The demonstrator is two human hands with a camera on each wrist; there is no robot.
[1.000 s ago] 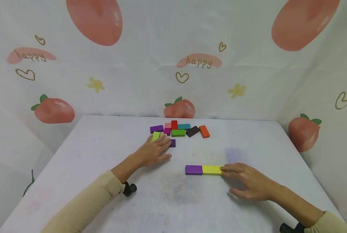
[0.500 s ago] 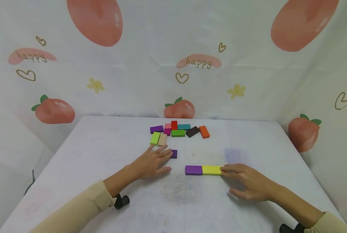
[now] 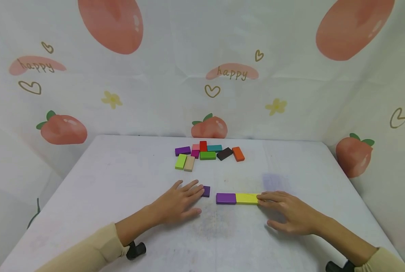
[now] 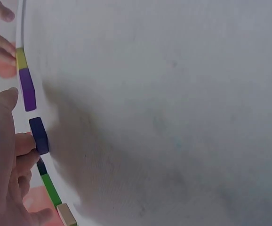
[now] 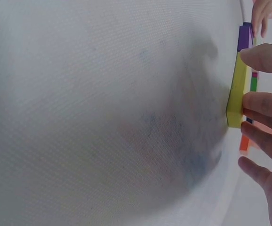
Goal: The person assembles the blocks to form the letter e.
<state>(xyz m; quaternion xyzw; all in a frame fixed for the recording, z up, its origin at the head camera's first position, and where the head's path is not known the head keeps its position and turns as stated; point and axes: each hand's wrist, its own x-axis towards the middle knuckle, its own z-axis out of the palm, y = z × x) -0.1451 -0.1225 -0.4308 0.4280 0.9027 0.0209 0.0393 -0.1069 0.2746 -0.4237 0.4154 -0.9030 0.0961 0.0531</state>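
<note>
My left hand lies low over the table with fairly straight, spread fingers. Its fingertips touch a dark purple block, partly covered by them in the head view; in the left wrist view that dark block shows almost whole. To the right, a small gap away, a purple block abuts a yellow block end to end. The fingertips of my right hand rest on the yellow block's right end, the thumb apart from it in the head view. In the right wrist view the yellow block sits beside extended fingers.
Toward the back lie several loose blocks, among them a lime one, a beige one, a green one, a black one and an orange one. The white table meets a patterned cloth backdrop behind.
My left hand has drawn the dark purple block from beside the beige block toward me and slightly right, close to the purple block. My right hand and the yellow block have stayed put.
</note>
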